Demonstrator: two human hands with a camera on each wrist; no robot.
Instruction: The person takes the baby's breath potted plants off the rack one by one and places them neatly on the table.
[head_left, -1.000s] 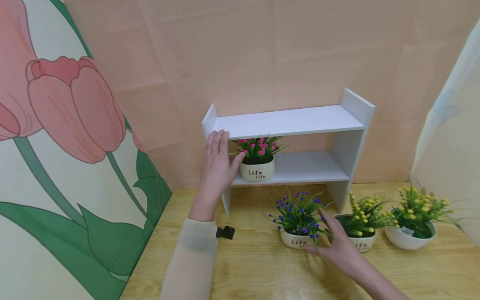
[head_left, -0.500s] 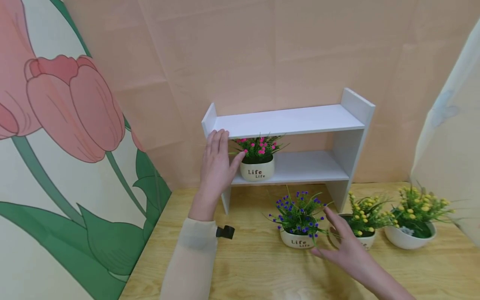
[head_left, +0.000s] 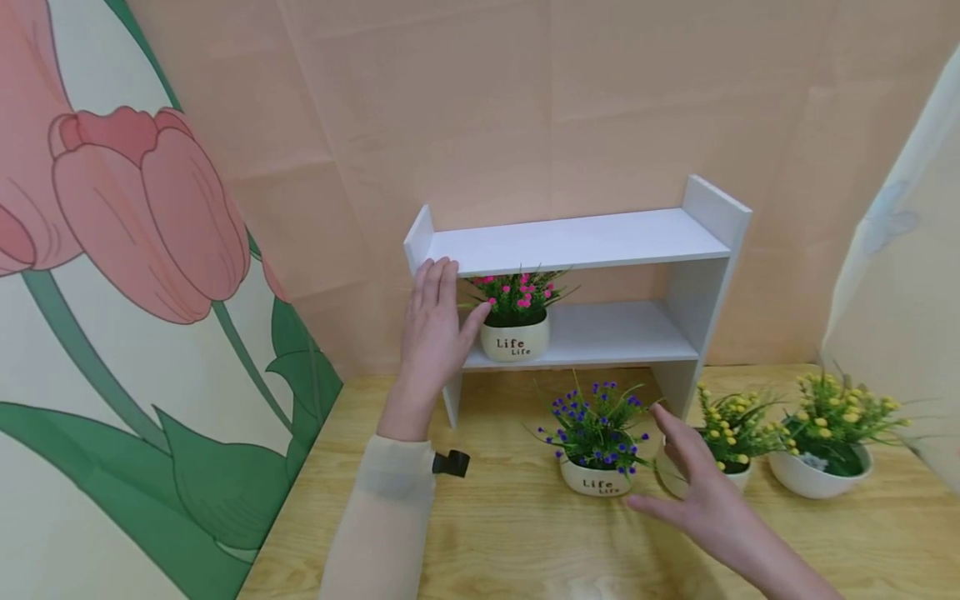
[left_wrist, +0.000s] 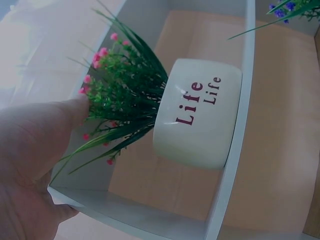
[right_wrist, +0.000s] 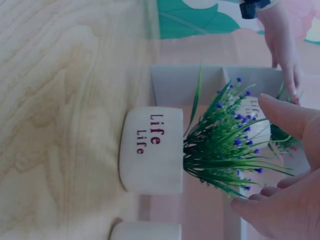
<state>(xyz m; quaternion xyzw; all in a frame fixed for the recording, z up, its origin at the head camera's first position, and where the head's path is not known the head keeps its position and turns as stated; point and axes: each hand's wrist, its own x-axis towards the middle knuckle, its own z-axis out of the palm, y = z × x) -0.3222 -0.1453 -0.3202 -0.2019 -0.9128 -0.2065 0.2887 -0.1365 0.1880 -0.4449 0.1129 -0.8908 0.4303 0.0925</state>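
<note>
My left hand (head_left: 435, 329) rests with straight fingers on the upper left corner of a white two-tier shelf (head_left: 585, 242). Beside its thumb, on the middle board, stands a white "Life" pot with pink flowers (head_left: 516, 340). On the table in front of the shelf sits a similar pot with purple-blue flowers (head_left: 596, 477). Just right of it is my right hand (head_left: 708, 492), thumb and fingers spread, holding nothing. In the right wrist view a small gap separates that hand from the purple-blue flower pot (right_wrist: 152, 150). Behind the right hand, a yellow-flowered pot (head_left: 731, 442) is partly hidden.
A white bowl-shaped pot with yellow flowers (head_left: 821, 467) stands farther right on the wooden table (head_left: 510, 533). Behind the shelf hangs a peach cloth backdrop (head_left: 525, 108). A panel with painted tulips (head_left: 150, 217) borders the left side.
My right hand has drawn away to the right from the pot with purple-blue flowers, its fingers spread. That pot stays in place. My left hand has not visibly moved.
</note>
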